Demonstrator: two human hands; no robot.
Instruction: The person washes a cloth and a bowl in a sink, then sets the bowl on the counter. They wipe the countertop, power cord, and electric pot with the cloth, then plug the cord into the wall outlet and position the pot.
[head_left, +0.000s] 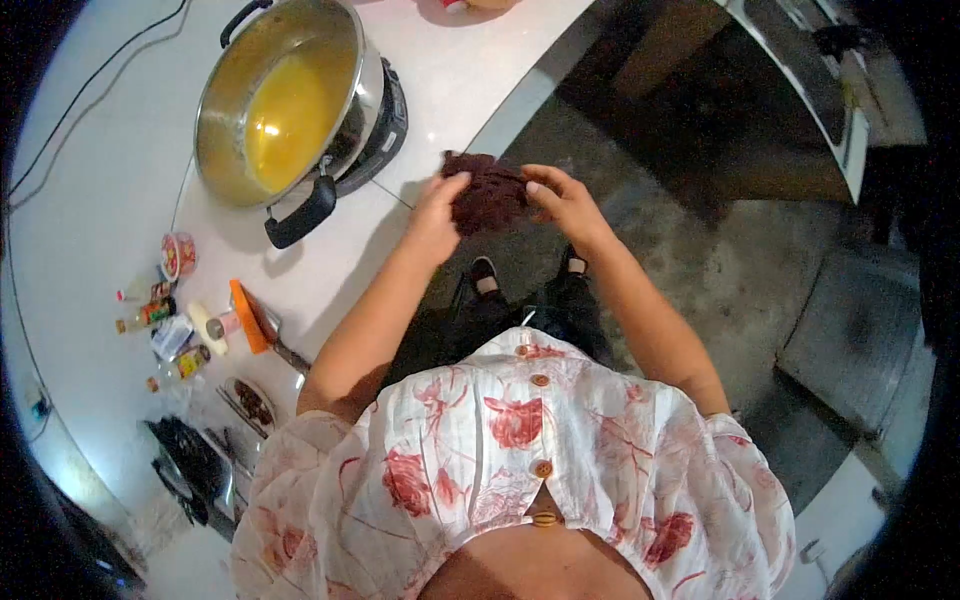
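Observation:
A dark brown crumpled cloth (488,200) is held up in front of my body, past the counter's edge. My left hand (437,215) grips its left side, thumb on top. My right hand (566,203) has its fingers bent around the right edge of the same cloth. To the left of my hands stands a large steel pot (215,150) with black handles. Yellow liquid (290,125) lies in it, and the pot rests on a black electric cooker (385,130).
On the white counter (330,270) are an orange flat object (248,316), a red-and-white tub (178,256), several small bottles (150,313), a dish of dark bits (250,405) and black plastic bags (185,455). A concrete floor (700,270) lies below, with a grey slab-like box (850,340) at right.

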